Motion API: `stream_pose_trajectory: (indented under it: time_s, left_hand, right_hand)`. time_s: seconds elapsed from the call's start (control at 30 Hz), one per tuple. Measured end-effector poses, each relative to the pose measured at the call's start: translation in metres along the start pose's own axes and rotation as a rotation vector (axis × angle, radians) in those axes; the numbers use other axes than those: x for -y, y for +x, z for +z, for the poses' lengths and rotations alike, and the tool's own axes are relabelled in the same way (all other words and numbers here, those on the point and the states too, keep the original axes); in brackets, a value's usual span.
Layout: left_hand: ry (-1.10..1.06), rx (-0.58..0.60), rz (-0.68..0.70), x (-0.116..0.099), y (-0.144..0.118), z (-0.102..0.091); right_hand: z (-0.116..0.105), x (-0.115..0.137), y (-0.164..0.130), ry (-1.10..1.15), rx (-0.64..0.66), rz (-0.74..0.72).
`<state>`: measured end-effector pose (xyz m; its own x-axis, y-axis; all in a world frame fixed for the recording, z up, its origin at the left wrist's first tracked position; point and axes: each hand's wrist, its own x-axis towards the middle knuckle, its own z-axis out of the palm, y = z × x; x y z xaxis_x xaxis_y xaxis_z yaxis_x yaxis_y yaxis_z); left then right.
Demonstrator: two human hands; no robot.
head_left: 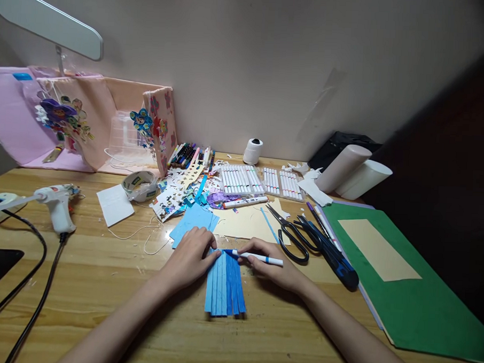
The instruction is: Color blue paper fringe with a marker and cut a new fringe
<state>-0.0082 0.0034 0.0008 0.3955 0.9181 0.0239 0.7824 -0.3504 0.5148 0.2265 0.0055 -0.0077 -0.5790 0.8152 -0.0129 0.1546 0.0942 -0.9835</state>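
Note:
A blue paper cut into strips lies on the table in front of me, its strips hanging toward me. The strips on its right are darker blue than the pale ones on its left. My left hand presses the paper's upper left edge, thumb and fingers closed on it. Between the fingers of my right hand is a white felt-tip marker with a blue band. Its tip meets the top of the darker strips. Just beyond my left hand lies a light blue paper piece.
Scissors and a utility knife lie right of my right hand, beside a green sheet. Marker sets and paper scraps spread behind. A glue gun, its cord and a tape roll are at left.

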Motion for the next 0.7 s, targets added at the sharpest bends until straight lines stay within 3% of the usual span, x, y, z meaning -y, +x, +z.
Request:
stream_pose_trajectory:
  time_s: [0.7]
  left_hand:
    - [0.0,-0.003,0.008,-0.0008,0.0007,0.0003]
  right_hand:
    - [0.001,0.001,-0.0004,-0.015,-0.012,-0.014]
